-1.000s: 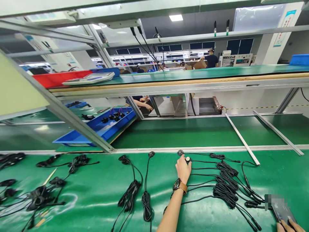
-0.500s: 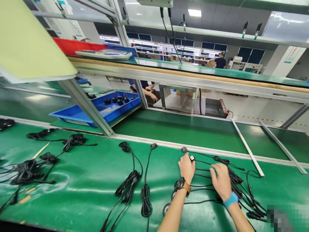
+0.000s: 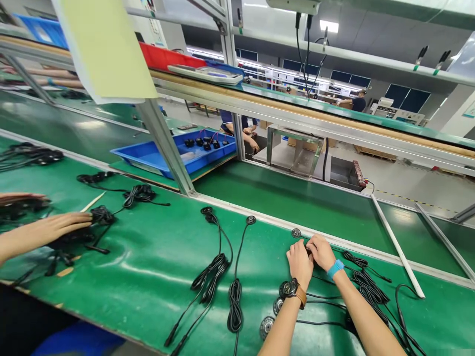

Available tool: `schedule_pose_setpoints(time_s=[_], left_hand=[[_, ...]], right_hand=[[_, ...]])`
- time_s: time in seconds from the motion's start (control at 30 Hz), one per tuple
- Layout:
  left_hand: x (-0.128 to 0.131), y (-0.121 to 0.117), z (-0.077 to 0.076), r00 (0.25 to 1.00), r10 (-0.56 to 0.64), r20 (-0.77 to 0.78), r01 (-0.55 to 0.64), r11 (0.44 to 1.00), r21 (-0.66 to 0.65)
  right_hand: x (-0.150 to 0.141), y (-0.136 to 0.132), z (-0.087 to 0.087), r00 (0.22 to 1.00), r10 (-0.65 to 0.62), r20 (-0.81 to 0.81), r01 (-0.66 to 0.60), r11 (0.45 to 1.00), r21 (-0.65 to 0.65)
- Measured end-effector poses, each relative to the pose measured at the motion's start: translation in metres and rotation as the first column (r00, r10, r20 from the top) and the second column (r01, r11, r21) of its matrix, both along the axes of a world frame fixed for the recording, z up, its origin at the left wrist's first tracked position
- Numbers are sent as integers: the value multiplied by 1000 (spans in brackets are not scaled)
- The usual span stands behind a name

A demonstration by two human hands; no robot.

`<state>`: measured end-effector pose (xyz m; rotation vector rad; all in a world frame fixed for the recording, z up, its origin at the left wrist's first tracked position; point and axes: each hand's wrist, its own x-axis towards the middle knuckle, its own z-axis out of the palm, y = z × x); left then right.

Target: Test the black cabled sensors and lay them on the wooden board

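My left hand, with a watch on its wrist, is closed on a small round black cable end near the back edge of the green mat. The fingertips of my right hand, blue band at the wrist, pinch at the same piece and hide most of it. Just behind lies another round disc-shaped cable end. Several more such discs form a column beside my left forearm. Their black cables run right, under my right arm, to coiled bundles.
Two cable bundles and a single coiled cable lie left of my hands. A co-worker's hand touches tangled cables at far left. Behind stand a metal post, a blue tray and a white bar.
My right hand has left a flat grey device at the lower right and come to my left hand. The view has swung left, and a co-worker's hands have appeared at the left.
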<state>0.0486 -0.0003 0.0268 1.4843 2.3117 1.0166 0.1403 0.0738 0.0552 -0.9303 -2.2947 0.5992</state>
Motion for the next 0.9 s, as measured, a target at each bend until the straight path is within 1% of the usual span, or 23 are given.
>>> schedule_pose_setpoints(time_s=[0.1,0.17,0.3,0.43,0.53,0.63,0.73,0.8,0.83,0.9], left_hand=[[0,0,1,1000,6,-9,-6,1000,-5],[-1,0,0,1000,15,-12,-15,1000,-4],[-1,0,-2,1000,22,-18,-22,1000,-5],[-1,2,-4,999,27,-27,-27,1000,-11],[-1,2,-5,999,27,-33,-28,1000,-7],[-1,3,-6,998,34,-43,-34,999,-15],[-2,4,-5,998,35,-56,-37,999,-33],[-2,4,-2,997,27,-70,-30,998,-48],[-2,3,0,997,21,-78,-25,998,-56],[-2,1,5,995,8,-99,-15,997,-75]], right_hand=[[-14,14,8,994,-93,-60,91,995,-28],[-29,27,9,980,-172,-96,167,984,-62],[-61,49,-4,948,-297,-115,280,949,-142],[-76,55,-20,937,-336,-98,317,933,-167],[-77,53,-24,946,-313,-84,299,943,-145],[-75,50,-22,971,-229,-66,223,970,-93],[-75,49,-15,996,-89,-30,88,995,-37],[-73,46,-8,1000,-15,-3,15,1000,-15],[-71,44,-4,1000,4,6,-4,1000,-9],[-60,36,4,1000,-3,13,3,1000,6]])
